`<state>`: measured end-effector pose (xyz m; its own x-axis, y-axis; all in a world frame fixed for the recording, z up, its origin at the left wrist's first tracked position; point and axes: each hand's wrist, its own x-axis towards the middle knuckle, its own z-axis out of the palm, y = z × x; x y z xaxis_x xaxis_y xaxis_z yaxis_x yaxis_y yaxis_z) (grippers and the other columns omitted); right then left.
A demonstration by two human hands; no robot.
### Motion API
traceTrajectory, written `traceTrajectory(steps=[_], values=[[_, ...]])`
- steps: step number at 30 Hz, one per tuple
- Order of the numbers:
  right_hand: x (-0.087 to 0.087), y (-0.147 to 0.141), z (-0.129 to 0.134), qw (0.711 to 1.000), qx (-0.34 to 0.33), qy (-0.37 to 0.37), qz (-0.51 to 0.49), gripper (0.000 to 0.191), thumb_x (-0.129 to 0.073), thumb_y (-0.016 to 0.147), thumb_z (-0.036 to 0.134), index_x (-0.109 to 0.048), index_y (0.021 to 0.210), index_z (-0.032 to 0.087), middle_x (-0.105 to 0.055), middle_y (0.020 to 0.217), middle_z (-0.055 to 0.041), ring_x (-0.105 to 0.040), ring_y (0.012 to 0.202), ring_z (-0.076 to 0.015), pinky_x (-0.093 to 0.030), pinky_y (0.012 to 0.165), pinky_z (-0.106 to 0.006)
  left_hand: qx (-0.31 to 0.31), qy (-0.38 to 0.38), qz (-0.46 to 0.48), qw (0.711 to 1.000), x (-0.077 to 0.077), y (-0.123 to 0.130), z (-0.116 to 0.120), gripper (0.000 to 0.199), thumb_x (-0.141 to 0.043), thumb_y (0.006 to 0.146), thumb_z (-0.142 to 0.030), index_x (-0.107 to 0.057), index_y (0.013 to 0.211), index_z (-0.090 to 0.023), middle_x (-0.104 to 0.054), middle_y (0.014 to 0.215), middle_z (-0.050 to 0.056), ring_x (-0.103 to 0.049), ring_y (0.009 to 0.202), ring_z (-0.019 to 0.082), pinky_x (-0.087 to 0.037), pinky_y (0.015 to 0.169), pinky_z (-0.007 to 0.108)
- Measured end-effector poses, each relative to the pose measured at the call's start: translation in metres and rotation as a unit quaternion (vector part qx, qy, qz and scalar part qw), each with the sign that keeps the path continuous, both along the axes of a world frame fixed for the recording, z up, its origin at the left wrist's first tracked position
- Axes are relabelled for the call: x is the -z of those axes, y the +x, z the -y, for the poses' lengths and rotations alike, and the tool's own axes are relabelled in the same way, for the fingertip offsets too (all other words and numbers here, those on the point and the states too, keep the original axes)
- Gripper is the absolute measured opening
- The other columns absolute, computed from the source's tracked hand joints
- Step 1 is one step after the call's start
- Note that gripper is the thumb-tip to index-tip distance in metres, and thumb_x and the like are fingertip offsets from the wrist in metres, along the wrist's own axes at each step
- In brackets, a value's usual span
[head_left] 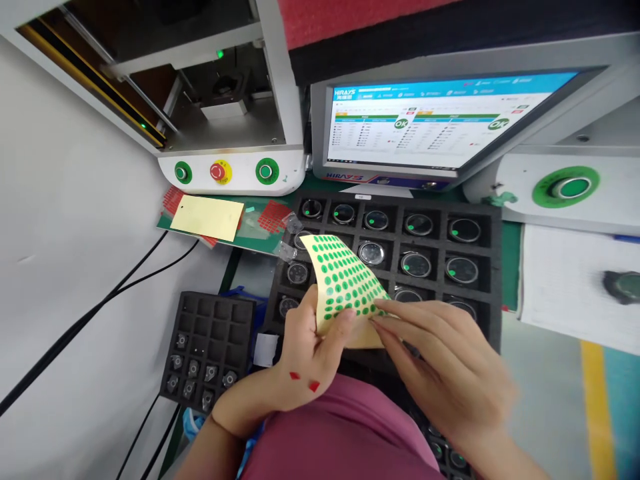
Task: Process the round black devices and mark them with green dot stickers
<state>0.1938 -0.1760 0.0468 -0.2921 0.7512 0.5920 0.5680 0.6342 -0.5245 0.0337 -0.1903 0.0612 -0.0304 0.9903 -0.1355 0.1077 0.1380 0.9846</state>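
My left hand is closed on a sheet of round green stickers, its thumb lying over the lower edge. The sheet is pale yellow and curved, tilted above a black foam tray. At the sheet's lower right edge, my right hand has its fingers pinched together on the sheet; whether a loose sticker is between the fingertips cannot be seen. Round watch-like pieces sit in the tray's compartments, several with a green dot. Two red diamond-shaped stickers are on the back of my left hand.
Behind the tray stand a monitor showing "OK" marks and a machine with push buttons. A smaller foam tray with small parts lies left. Yellow card and red sticker sheets lie behind. Papers lie right, with a dark watch-like piece.
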Motion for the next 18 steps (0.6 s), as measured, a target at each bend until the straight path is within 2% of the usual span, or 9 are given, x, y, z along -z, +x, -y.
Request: traceTrajectory(steps=[2, 3, 4, 6, 9, 12, 14, 18], values=[[0.009, 0.005, -0.008, 1.0, 0.014, -0.008, -0.008, 0.012, -0.066, 0.088, 0.006, -0.066, 0.092, 0.018, -0.074, 0.094, -0.0069, -0.068, 0.08, -0.0188, -0.053, 0.073, -0.033, -0.008, -0.007, -0.012, 1.0, 0.004, -0.002, -0.001, 0.018, -0.059, 0.094, -0.03, -0.068, 0.108, -0.022, -0.077, 0.096, 0.003, -0.072, 0.083, 0.014, -0.056, 0.075, 0.018], [0.017, 0.01, -0.016, 0.998, 0.042, -0.036, -0.029, 0.01, -0.064, 0.09, 0.01, -0.066, 0.09, 0.019, -0.074, 0.093, -0.0053, -0.068, 0.081, -0.0183, -0.053, 0.073, -0.032, -0.015, -0.011, -0.018, 1.0, 0.006, -0.004, -0.001, 0.018, -0.06, 0.093, -0.03, -0.069, 0.105, -0.021, -0.078, 0.092, 0.003, -0.072, 0.08, 0.015, -0.056, 0.072, 0.019], [0.026, 0.015, -0.026, 0.992, 0.076, -0.079, -0.056, 0.008, -0.064, 0.091, 0.015, -0.066, 0.087, 0.021, -0.073, 0.091, -0.0037, -0.068, 0.08, -0.0181, -0.053, 0.072, -0.031, -0.024, -0.016, -0.022, 0.999, 0.008, -0.007, -0.002, 0.017, -0.06, 0.092, -0.031, -0.07, 0.101, -0.019, -0.078, 0.088, 0.004, -0.072, 0.077, 0.016, -0.056, 0.068, 0.02], [0.046, 0.027, -0.05, 0.96, 0.15, -0.207, -0.112, 0.014, -0.063, 0.09, 0.031, -0.066, 0.079, 0.023, -0.072, 0.082, -0.0026, -0.067, 0.073, -0.0186, -0.052, 0.067, -0.031, -0.044, -0.029, -0.024, 0.998, 0.013, -0.015, -0.003, 0.018, -0.061, 0.09, -0.031, -0.072, 0.091, -0.017, -0.078, 0.082, 0.005, -0.072, 0.073, 0.018, -0.056, 0.063, 0.021], [0.073, 0.036, -0.083, 0.938, 0.106, -0.317, -0.097, 0.031, -0.059, 0.085, 0.05, -0.067, 0.077, 0.021, -0.068, 0.068, -0.0034, -0.061, 0.053, -0.0179, -0.048, 0.053, -0.03, -0.073, -0.07, -0.019, 0.995, 0.021, -0.031, -0.004, 0.025, -0.063, 0.085, -0.034, -0.073, 0.073, -0.014, -0.076, 0.071, 0.007, -0.072, 0.068, 0.021, -0.055, 0.059, 0.024], [0.087, 0.03, -0.098, 0.921, 0.035, -0.383, -0.061, 0.038, -0.059, 0.08, 0.056, -0.069, 0.075, 0.019, -0.064, 0.059, -0.0029, -0.057, 0.047, -0.0171, -0.046, 0.05, -0.03, -0.095, -0.121, -0.006, 0.988, 0.026, -0.044, -0.002, 0.036, -0.065, 0.083, -0.044, -0.073, 0.065, -0.014, -0.075, 0.065, 0.008, -0.072, 0.064, 0.023, -0.056, 0.058, 0.027], [0.09, 0.024, -0.102, 0.908, 0.013, -0.417, -0.041, 0.036, -0.058, 0.078, 0.052, -0.068, 0.073, 0.018, -0.064, 0.057, -0.003, -0.056, 0.046, -0.0163, -0.045, 0.049, -0.029, -0.109, -0.154, 0.021, 0.982, 0.026, -0.048, 0.001, 0.039, -0.066, 0.082, -0.049, -0.075, 0.07, -0.013, -0.076, 0.069, 0.009, -0.073, 0.067, 0.025, -0.058, 0.064, 0.03], [0.087, 0.016, -0.103, 0.891, 0.028, -0.452, -0.013, 0.02, -0.059, 0.074, 0.036, -0.067, 0.069, 0.018, -0.066, 0.061, -0.004, -0.056, 0.048, -0.0155, -0.043, 0.048, -0.027, -0.123, -0.198, 0.073, 0.97, 0.024, -0.046, 0.004, 0.039, -0.069, 0.08, -0.053, -0.078, 0.08, -0.015, -0.079, 0.082, 0.01, -0.074, 0.081, 0.028, -0.059, 0.08, 0.035]])
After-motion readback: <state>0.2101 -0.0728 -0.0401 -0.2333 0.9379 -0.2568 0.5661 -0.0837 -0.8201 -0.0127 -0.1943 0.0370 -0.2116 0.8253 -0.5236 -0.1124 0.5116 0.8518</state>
